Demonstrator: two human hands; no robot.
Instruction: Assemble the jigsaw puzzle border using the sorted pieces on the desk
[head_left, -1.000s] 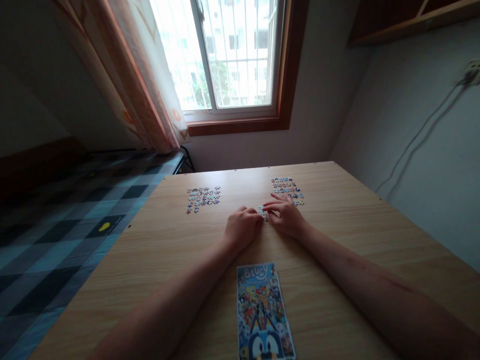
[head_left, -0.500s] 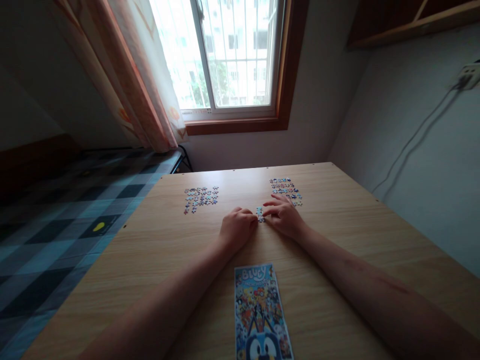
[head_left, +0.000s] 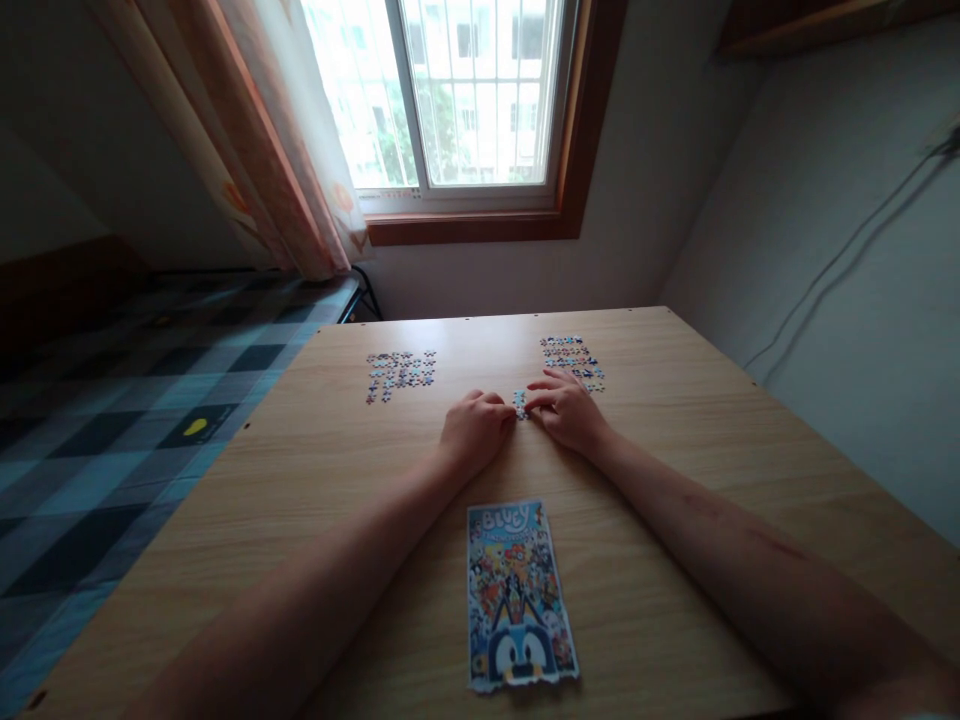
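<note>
Evidently, in the head view, both hands meet around a small cluster of puzzle pieces (head_left: pixel 520 404), which lies flat on the tabletop (head_left: pixel 697 440) near its middle. The left hand (head_left: pixel 478 428) rests at the cluster's left side, its fingers curled inward and bunched together; whether they pinch a piece cannot be told, since the knuckles hide the tips. The right hand (head_left: pixel 568 410) comes in from the other side, fingers loosely spread and partly stretched out, with the lower ones right by the cluster's edge; whether they grasp or merely touch a piece is too small to tell.

Beyond the left hand sits a left group of pieces (head_left: pixel 406 377), laid out in loose rows. A right group of pieces (head_left: pixel 568 352) lies just past the right hand, which covers part of it. Nearer the person, between the forearms, lies a picture card (head_left: pixel 517 600) with an uneven bottom edge.

For joining work like this, one hand would do best to steady the cluster lightly while the other lines up tab and socket before pressing straight down. Sideways force could probably pull joined pieces apart. Keeping the right wrist low but clear of the right group should avoid nudging its rows, and the card is handily placed for comparing colours.
</note>
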